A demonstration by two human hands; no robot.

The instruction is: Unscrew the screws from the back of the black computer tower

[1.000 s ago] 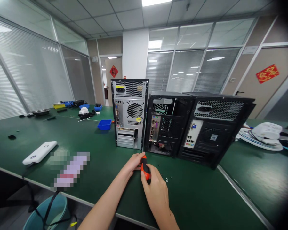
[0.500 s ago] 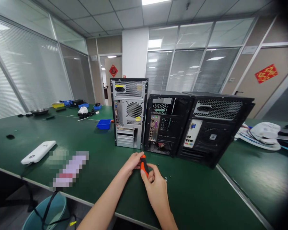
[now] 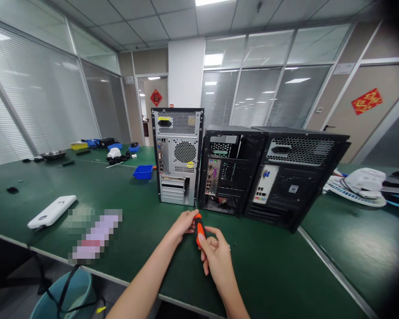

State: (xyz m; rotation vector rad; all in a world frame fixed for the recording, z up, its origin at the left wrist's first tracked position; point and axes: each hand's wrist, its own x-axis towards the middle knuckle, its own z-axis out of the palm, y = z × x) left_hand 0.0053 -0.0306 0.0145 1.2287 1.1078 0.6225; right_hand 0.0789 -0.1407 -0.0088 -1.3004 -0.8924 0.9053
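Observation:
A red and black screwdriver point(image 3: 199, 228) points away from me, its thin shaft reaching the lower right corner of the silver-backed computer tower point(image 3: 177, 155). My left hand point(image 3: 185, 221) pinches the front of the handle near the shaft. Around the handle's rear, my right hand point(image 3: 214, 248) has its thumb and fingers closed. The tower stands upright with its rear panel facing me. Whether the tip sits in a screw is too small to tell.
Two black computer cases, one with an open back point(image 3: 231, 173) and one wider point(image 3: 292, 177), stand to the right. A blue tray point(image 3: 142, 172) lies left of the tower. On the green table point(image 3: 119, 190) are a white device point(image 3: 52, 212) and a small screw point(image 3: 234, 244). Below is a teal bin point(image 3: 66, 292).
The screwdriver handle has turned about its axis, showing more red on the near side. My right thumb and fingers have shifted around it. My left hand has stayed in nearly the same place.

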